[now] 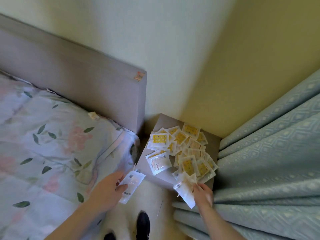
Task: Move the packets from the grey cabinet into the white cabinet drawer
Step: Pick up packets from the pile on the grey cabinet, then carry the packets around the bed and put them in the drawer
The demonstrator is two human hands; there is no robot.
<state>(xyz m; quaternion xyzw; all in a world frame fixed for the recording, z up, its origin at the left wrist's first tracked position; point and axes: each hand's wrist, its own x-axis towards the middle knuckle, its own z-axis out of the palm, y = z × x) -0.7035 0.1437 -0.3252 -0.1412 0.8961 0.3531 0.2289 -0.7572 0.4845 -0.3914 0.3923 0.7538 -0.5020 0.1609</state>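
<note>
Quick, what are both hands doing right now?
Left hand: fingers pinch a white packet.
Right hand: fingers grip a few packets at the grey cabinet.

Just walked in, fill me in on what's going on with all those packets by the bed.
A person stands between the bed and the curtain, picking packets off a grey cabinet in the corner. The left hand grips one white packet just off the cabinet's near edge. The right hand holds a small bunch of packets at the cabinet's front. A loose pile of yellow and white packets remains on top. No white cabinet drawer is in view.
</note>
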